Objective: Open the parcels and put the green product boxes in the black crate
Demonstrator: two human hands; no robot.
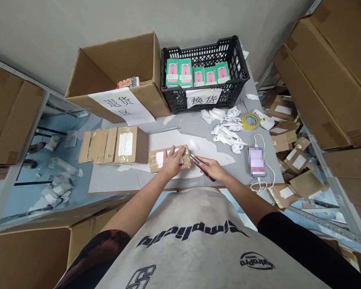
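A small taped cardboard box (156,161) lies on the worktable near its front edge, a white label on its top. Across its right half, my left hand (173,161) rests with the fingers wrapped over the top and sides, holding it. My right hand (212,167) grips a red and black box cutter (205,169). The cutter's tip points at the box's right end; whether it touches the tape I cannot tell. Left of this box stand several closed cardboard boxes (141,146) in a row, the nearest one with a white label.
Behind are a large open carton (161,94) with a paper sign and a black crate (174,105) holding several green-and-pink boxes. Crumpled paper (228,136), a tape roll (250,121) and a phone (256,160) with a white cable lie to the right. Shelves with cartons flank the table.
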